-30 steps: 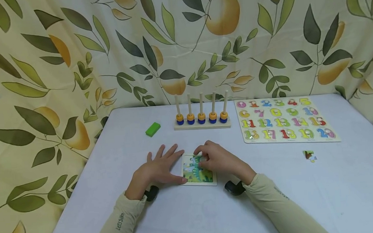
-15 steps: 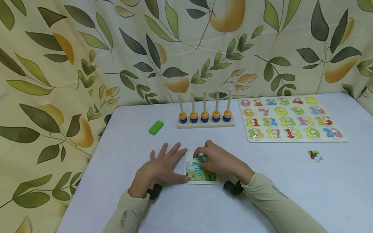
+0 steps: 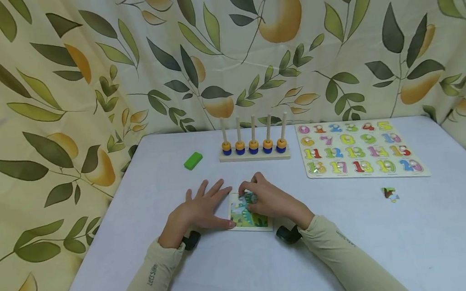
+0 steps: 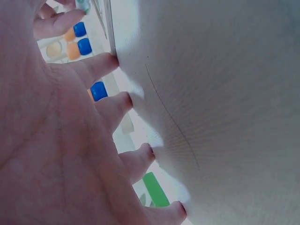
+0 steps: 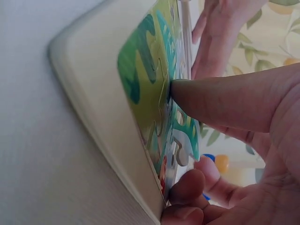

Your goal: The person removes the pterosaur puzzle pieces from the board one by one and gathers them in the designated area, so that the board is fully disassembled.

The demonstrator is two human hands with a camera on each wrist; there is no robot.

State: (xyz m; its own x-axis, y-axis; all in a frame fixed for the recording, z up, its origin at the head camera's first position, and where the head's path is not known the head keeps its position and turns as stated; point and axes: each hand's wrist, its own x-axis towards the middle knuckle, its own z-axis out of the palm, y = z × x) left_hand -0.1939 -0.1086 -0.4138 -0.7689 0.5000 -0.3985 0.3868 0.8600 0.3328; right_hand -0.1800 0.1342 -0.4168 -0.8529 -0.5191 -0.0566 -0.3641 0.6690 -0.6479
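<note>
Dinosaur jigsaw tray (image 3: 248,217): flat, square, glossy card, unmoved, in front of the wooden abacus (image 3: 253,146). Left hand (image 3: 199,210) stays splayed flat beside it; right hand (image 3: 271,201) fingertips keep pressing pieces.

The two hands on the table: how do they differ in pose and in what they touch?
The left hand lies flat with fingers spread on the table, its thumb against the puzzle board's left edge. The right hand has curled fingers and rests on top of the board, pressing a piece into the picture. Both wear beige sleeves and meet at the same board.
</note>
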